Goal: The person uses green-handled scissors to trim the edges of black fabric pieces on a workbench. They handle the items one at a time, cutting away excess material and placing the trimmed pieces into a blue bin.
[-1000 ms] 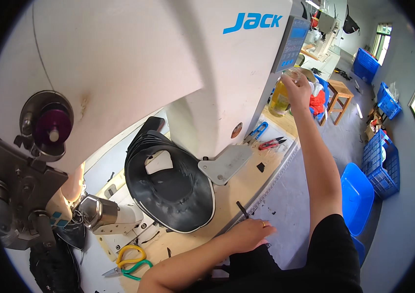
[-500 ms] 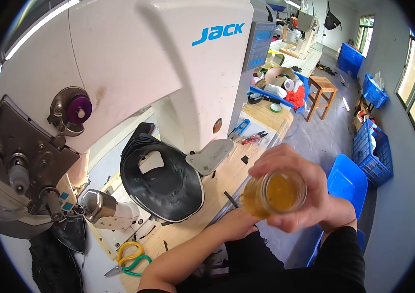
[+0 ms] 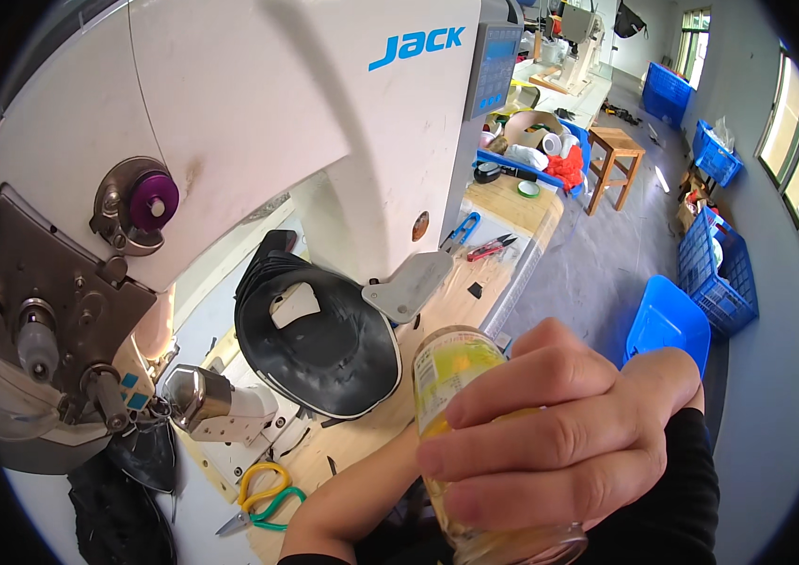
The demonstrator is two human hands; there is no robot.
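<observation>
The right hand (image 3: 569,433) wraps its fingers around a glass jar (image 3: 461,395) of yellow liquid; the left hand's state is hidden behind it.

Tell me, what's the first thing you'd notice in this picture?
Right up close, low in the middle, the right hand wraps around a glass jar of yellow drink. Behind it a big white sewing machine fills the upper left, and a black cap piece lies on the wooden table under it.

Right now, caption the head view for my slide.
Right hand holds a glass jar of yellow liquid near a white sewing machine.
</observation>
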